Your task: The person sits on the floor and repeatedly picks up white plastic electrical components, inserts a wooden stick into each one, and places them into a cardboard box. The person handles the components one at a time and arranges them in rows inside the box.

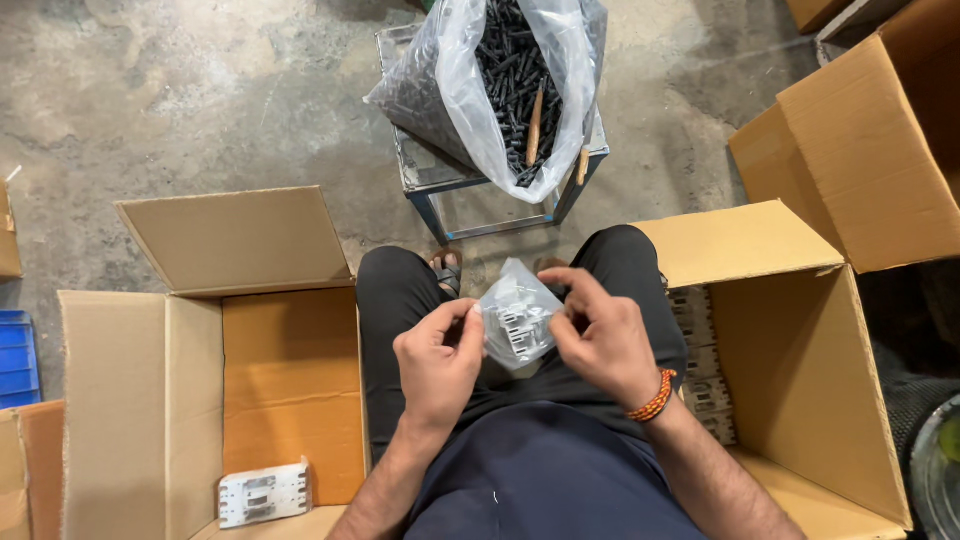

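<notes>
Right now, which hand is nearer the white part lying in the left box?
Left. The left hand holds the small clear bag over the lap, just right of the box holding the white part; the right hand is farther right.

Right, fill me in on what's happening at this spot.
A seated person holds a small clear plastic bag with a white part inside, left hand and right hand pinching its edges over their lap. An open cardboard box on their left holds one white part; the box on their right holds stacked parts. Ahead, a bag of black pieces sits on a metal stool.
</notes>
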